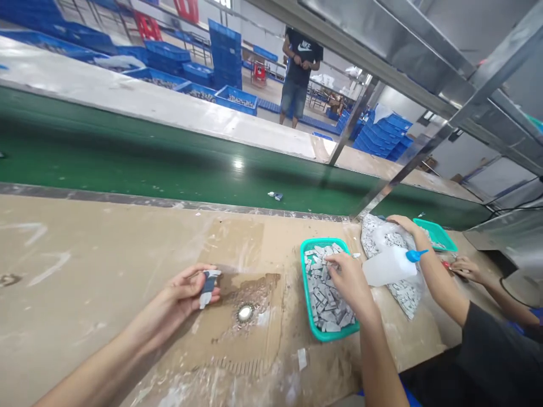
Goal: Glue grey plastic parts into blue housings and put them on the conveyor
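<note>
My left hand [183, 294] is closed on a small grey and white part [207, 287], held just above a worn sheet of cardboard [237, 339] with a shiny round metal piece [245, 312] in it. My right hand [348, 281] reaches into a teal basket [306, 294] full of several small grey parts [326, 302]; its fingers curl down among them, and what they hold is hidden.
A co-worker's hands [407, 226] work to the right over a clear bag of parts [382, 237], a squeeze bottle with a blue cap [390, 265] and a second teal basket [436, 233]. A green conveyor belt [169, 164] runs behind, carrying one small part [275, 195]. A person stands beyond, among blue crates.
</note>
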Tool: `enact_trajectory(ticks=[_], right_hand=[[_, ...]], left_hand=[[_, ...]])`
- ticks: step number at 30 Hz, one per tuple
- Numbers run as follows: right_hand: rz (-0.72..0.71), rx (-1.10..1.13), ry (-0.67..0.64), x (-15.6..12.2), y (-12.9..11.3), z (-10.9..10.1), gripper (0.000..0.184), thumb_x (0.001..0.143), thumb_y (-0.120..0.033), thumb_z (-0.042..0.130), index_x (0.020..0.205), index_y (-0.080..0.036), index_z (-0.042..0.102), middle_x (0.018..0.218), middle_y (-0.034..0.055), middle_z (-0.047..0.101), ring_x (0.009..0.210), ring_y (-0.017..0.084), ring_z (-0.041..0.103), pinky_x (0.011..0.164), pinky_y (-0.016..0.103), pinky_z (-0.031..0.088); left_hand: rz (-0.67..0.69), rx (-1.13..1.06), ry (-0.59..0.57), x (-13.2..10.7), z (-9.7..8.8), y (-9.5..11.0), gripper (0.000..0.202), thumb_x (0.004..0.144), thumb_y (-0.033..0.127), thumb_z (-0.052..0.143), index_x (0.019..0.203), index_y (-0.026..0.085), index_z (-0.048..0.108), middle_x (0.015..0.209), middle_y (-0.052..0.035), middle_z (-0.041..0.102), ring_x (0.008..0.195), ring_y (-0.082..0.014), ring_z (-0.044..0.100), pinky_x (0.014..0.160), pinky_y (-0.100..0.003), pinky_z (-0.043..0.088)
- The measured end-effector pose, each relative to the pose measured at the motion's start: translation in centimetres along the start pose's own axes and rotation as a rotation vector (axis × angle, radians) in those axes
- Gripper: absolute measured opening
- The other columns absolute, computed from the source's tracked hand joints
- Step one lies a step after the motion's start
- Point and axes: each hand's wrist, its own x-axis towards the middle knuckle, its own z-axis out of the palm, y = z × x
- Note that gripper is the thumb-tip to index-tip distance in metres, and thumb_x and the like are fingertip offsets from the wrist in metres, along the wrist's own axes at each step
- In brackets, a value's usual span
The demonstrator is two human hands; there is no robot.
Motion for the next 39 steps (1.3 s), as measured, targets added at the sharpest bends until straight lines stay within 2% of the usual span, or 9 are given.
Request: enact_trajectory(ticks=[1,4,7,14,21,24,29,35,39], right_hand=[[0.009,-0.013,-0.034,0.3,0.9,0.3,0.025,0.083,-0.007,0.057,0.097,-0.017,0.076,0.097,0.0071,0.074,0.092,0.021,0.069,0.088,0.033,0.053],[0.01,-0.042,-0.098,0.9,2.2,2.2,0.025,0.078,-0.006,0.064,0.095,-0.019,0.076,0.095,0.0064,0.071,0.086,0.019,0.068,0.081,0.028,0.052],[-0.035,-0.053,-0.08,0.9,2.7,3.8,0.029,0.076,-0.006,0.064,0.097,-0.021,0.076,0.095,0.0069,0.069,0.092,0.022,0.067,0.081,0.029,0.051],[-0.274,0.04,0.138,0.6,4.6,6.0,0.017,0.088,-0.018,0.061,0.087,-0.031,0.073,0.08,0.0011,0.065,0.074,0.016,0.063,0.071,0.029,0.051],[-0.4,0.161,0.376,1.8,5.7,7.1,0.018,0.097,-0.039,0.059,0.092,-0.023,0.067,0.085,0.0008,0.064,0.068,0.011,0.058,0.067,0.028,0.053],[-0.383,0.215,0.402,1.7,5.7,7.2,0.024,0.1,-0.042,0.056,0.091,-0.022,0.066,0.086,0.0018,0.065,0.068,0.011,0.058,0.066,0.027,0.053],[-0.237,0.295,0.379,1.2,5.2,6.7,0.025,0.101,-0.042,0.053,0.09,-0.023,0.066,0.089,0.0025,0.066,0.07,0.01,0.058,0.064,0.024,0.053],[-0.037,0.524,0.113,0.6,4.0,4.3,0.023,0.099,-0.042,0.059,0.101,-0.02,0.066,0.099,0.0039,0.067,0.082,0.014,0.064,0.074,0.03,0.056],[0.135,0.766,-0.092,0.7,3.0,2.8,0.034,0.097,-0.046,0.06,0.111,-0.015,0.064,0.098,0.0042,0.068,0.077,0.014,0.066,0.068,0.03,0.057]], left_hand=[[0.019,0.063,0.035,0.0,0.5,-0.1,0.008,0.074,0.03,0.078,0.081,0.03,0.076,0.074,0.0038,0.074,0.075,-0.0206,0.071,0.072,-0.025,0.058],[0.139,0.266,0.13,0.9,1.9,0.4,0.051,0.054,0.054,0.089,0.094,0.026,0.074,0.08,-0.0024,0.074,0.075,-0.0232,0.071,0.068,-0.027,0.058],[0.392,0.645,0.257,3.9,2.7,3.5,0.068,0.06,0.061,0.082,0.115,0.023,0.069,0.082,-0.0027,0.073,0.08,-0.0214,0.069,0.071,-0.025,0.055],[0.559,1.011,0.696,14.1,2.4,13.7,0.032,0.083,0.03,0.068,0.108,0.01,0.069,0.094,-0.0093,0.074,0.088,-0.0238,0.069,0.084,-0.033,0.052],[0.538,1.154,0.894,19.3,3.0,14.5,0.031,0.092,0.029,0.065,0.118,0.012,0.064,0.136,-0.0151,0.057,0.133,-0.0326,0.048,0.112,-0.06,0.035],[0.622,1.191,0.791,20.5,4.4,14.3,0.041,0.093,0.028,0.065,0.13,0.013,0.058,0.151,-0.0156,0.044,0.145,-0.0352,0.032,0.118,-0.063,0.025],[0.614,1.145,0.331,22.2,6.8,13.2,0.025,0.092,0.03,0.068,0.111,0.015,0.069,0.128,-0.0107,0.064,0.125,-0.0263,0.056,0.111,-0.051,0.042],[0.525,0.781,0.318,21.7,7.8,11.6,0.019,0.093,0.027,0.066,0.105,0.013,0.066,0.116,-0.0093,0.065,0.108,-0.023,0.062,0.096,-0.044,0.053],[0.411,0.439,0.22,18.3,8.3,11.1,0.021,0.102,0.023,0.048,0.113,0.011,0.061,0.109,-0.0114,0.065,0.086,-0.0157,0.065,0.077,-0.031,0.057]])
